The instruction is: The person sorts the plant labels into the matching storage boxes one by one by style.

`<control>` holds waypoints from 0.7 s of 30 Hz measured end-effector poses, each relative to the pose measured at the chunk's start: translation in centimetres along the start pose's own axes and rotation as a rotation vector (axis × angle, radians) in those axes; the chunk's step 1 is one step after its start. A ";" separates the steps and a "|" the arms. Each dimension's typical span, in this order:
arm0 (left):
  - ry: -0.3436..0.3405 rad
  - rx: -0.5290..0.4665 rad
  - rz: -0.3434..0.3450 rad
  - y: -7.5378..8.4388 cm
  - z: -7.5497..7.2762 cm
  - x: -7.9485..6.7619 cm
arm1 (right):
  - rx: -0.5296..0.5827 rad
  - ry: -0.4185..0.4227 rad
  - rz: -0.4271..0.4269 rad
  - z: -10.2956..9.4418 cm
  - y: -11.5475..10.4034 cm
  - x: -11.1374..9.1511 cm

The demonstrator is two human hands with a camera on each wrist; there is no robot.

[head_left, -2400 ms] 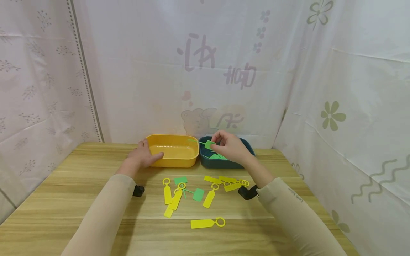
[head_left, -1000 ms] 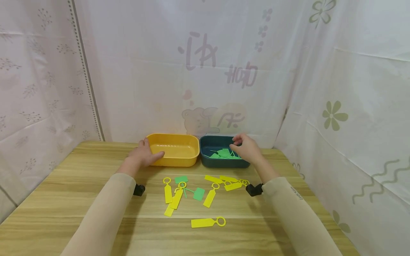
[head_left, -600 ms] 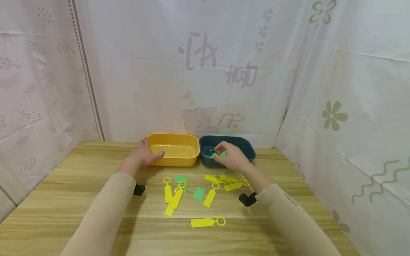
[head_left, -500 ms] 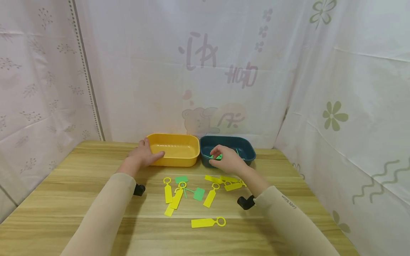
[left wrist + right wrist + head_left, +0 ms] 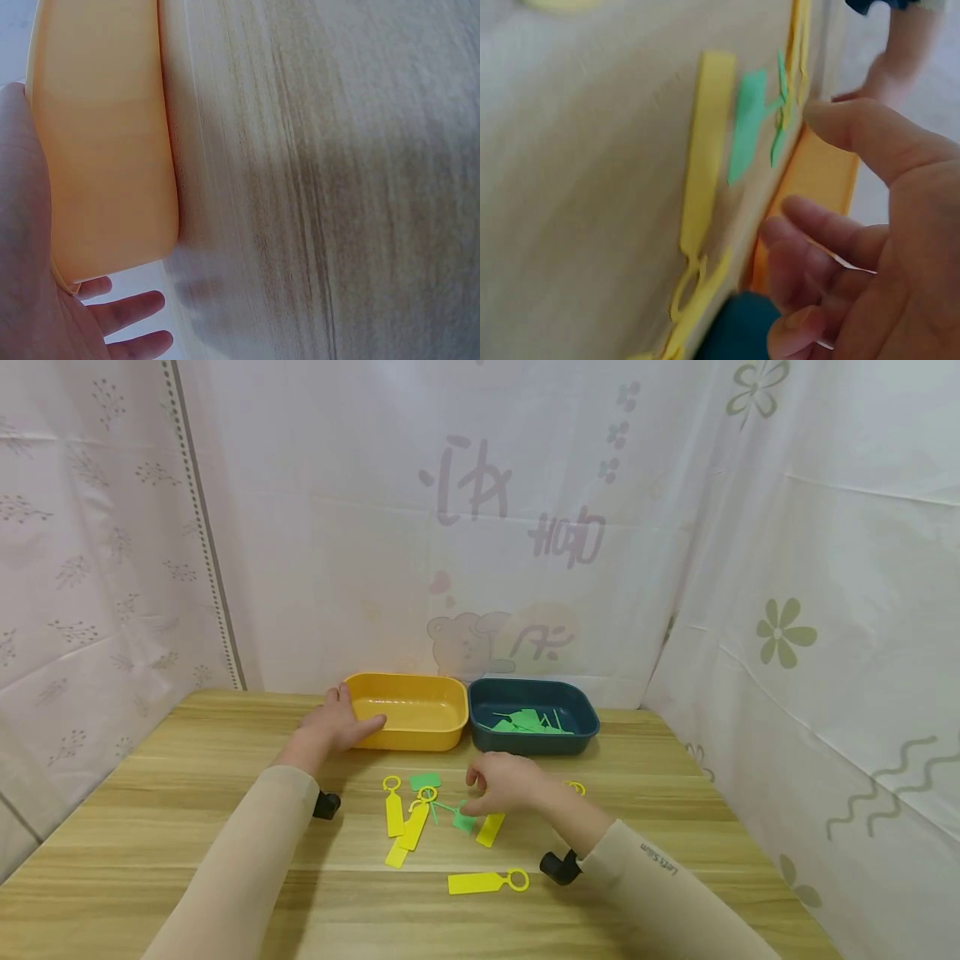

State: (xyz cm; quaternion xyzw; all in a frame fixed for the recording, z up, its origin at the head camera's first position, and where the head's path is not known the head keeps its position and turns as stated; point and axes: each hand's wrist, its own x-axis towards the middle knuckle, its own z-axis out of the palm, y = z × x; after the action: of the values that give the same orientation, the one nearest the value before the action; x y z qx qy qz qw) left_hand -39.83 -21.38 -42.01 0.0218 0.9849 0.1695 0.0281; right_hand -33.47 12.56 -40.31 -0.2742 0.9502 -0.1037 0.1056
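In the head view my left hand (image 5: pixel 336 723) rests against the left end of the yellow container (image 5: pixel 408 741), its thumb over the front rim. The left wrist view shows straight fingers (image 5: pixel 131 311) past the corner. My right hand (image 5: pixel 508 783) hovers above the table in front of the dark teal container (image 5: pixel 532 743), thumb and fingers apart, nothing between them. Just below its thumb lies a green square-headed tag (image 5: pixel 463 822); a yellow ring-ended tag (image 5: pixel 491 831) is partly hidden beneath the hand. The right wrist view shows this green tag (image 5: pixel 748 124) beside a yellow tag (image 5: pixel 707 150).
Several green tags (image 5: pixel 525 721) lie inside the teal container. Left of my right hand are overlapping yellow tags (image 5: pixel 413 827) and another green tag (image 5: pixel 424 782). A single yellow tag (image 5: pixel 474 882) lies nearer the front. A patterned white curtain (image 5: pixel 337 568) hangs behind the table.
My right hand let go of a green tag over the teal container, moved among the tags there, then came out toward the front and over the table. My left hand has stayed put.
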 end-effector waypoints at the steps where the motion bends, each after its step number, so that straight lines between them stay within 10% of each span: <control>1: 0.000 -0.002 -0.001 0.0 0.0 0.0 | -0.020 -0.014 -0.002 0.2 -0.2 -0.1; 21: -0.005 -0.007 -0.004 0.0 0.1 0.0 | -0.035 -0.055 0.049 1.6 -0.9 0.1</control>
State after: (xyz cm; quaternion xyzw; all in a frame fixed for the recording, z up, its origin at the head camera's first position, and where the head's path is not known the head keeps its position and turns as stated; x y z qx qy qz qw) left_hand -39.79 -21.35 -42.07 0.0201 0.9843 0.1728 0.0309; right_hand -32.71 11.48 -41.62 -0.2554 0.9551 -0.0771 0.1292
